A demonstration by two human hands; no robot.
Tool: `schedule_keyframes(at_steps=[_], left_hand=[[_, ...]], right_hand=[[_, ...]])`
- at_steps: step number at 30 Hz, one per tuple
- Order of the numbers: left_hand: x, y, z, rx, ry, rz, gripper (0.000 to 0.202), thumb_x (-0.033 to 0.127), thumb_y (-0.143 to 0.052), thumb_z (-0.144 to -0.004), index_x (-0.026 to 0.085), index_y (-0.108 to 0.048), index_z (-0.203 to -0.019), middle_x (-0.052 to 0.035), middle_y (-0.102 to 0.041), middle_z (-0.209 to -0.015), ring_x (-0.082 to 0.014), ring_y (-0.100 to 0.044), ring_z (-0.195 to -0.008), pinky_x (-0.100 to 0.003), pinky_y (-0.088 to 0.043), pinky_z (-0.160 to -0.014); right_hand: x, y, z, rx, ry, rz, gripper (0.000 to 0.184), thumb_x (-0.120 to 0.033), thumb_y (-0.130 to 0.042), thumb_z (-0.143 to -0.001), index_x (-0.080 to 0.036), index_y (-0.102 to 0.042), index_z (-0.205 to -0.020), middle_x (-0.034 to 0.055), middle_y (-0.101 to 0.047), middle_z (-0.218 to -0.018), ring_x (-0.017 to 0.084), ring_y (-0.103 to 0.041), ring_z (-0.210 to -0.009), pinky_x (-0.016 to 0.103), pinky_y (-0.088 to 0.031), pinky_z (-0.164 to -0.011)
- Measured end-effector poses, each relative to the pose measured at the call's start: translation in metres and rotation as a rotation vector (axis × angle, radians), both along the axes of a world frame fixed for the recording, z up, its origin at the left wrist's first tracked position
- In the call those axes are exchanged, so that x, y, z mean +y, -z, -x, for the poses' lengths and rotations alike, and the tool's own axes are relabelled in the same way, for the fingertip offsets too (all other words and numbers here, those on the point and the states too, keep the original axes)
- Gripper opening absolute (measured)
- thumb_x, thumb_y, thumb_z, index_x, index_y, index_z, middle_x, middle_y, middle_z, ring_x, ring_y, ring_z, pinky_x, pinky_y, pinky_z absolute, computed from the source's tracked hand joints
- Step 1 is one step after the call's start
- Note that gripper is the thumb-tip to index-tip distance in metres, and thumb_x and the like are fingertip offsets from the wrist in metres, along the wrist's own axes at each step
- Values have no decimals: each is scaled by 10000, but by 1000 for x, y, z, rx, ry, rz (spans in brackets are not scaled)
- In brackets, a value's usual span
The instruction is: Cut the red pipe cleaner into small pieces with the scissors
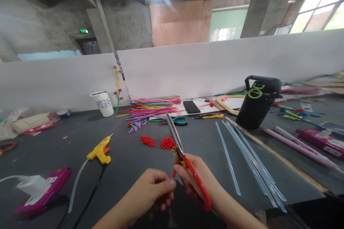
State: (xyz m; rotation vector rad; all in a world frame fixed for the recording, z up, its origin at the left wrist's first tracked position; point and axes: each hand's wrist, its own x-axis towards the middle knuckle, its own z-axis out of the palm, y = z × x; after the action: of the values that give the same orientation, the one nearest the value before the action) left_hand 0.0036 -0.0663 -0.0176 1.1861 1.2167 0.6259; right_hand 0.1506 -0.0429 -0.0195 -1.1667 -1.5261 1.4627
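Note:
My right hand [195,173] is closed around red-handled scissors [197,182], whose metal blades point up and away, toward the back of the table. A short red fuzzy piece [174,174], like a bit of pipe cleaner, shows at the right fingertips, close to the left thumb. My left hand [158,188] is beside it with curled fingers and the thumb pressed in; whatever lies in that pinch is hidden. Just beyond the hands are two small heaps of red cut pieces [167,143]. Small purple pieces [137,126] lie farther back.
A yellow glue gun [100,151] and a purple power strip [44,191] lie at left. Pipe cleaners [153,107], teal-handled pliers [178,121] and a phone [191,106] are at the back. Clear glue sticks [249,161] and a black bottle [258,102] stand or lie at right.

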Motion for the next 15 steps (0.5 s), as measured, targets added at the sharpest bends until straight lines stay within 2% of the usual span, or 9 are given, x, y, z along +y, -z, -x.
schedule_keyframes(at_steps=[2,4,5,7,10,15], left_hand=[[1,2,3,94,-2,-44,416,452,-443,-737,138,-498,-470,52,-410,-346,-42,-310,-304,-176,-216,-341],[3,2,5,67,-25,-83,280,386,-495,-724,136,-559,-614,60,-450,-390,-37,-292,-306,-172,-192,-328],[4,1,5,18,-36,-100,185,325,-550,-693,142,-574,-716,53,-498,-451,-42,-333,-331,-168,-216,-334],[6,-2,5,-98,-56,-117,198,234,-607,-640,151,-570,-816,22,-565,-587,-72,-453,-431,-178,-319,-384],[6,-6,2,-198,-89,-94,115,219,-612,-633,132,-571,-697,-2,-568,-583,-117,-529,-530,-228,-414,-493],[6,-6,2,-199,-114,-76,42,147,-599,-613,126,-567,-632,10,-560,-531,-111,-517,-485,-236,-413,-490]], right_hand=[[-1,-1,-2,-43,-4,-22,93,-239,-441,-648,-185,-429,-573,-107,-343,-305,46,-328,-266,141,-248,-297],[-2,-1,-2,-78,-4,-34,87,-228,-447,-638,-185,-427,-566,-107,-330,-320,43,-328,-276,139,-247,-304],[-2,0,-2,-90,-5,-33,75,-222,-451,-633,-185,-431,-572,-106,-333,-339,43,-334,-281,139,-248,-303],[-1,3,-1,-101,-13,-30,48,-215,-455,-629,-185,-441,-594,-96,-361,-390,43,-350,-292,140,-253,-297],[0,7,2,-110,-31,-35,32,-199,-449,-638,-186,-440,-610,-78,-411,-465,42,-362,-322,143,-269,-307],[1,9,7,-136,-21,-95,45,-154,-450,-612,-186,-428,-589,-74,-407,-487,53,-377,-392,153,-289,-371]])
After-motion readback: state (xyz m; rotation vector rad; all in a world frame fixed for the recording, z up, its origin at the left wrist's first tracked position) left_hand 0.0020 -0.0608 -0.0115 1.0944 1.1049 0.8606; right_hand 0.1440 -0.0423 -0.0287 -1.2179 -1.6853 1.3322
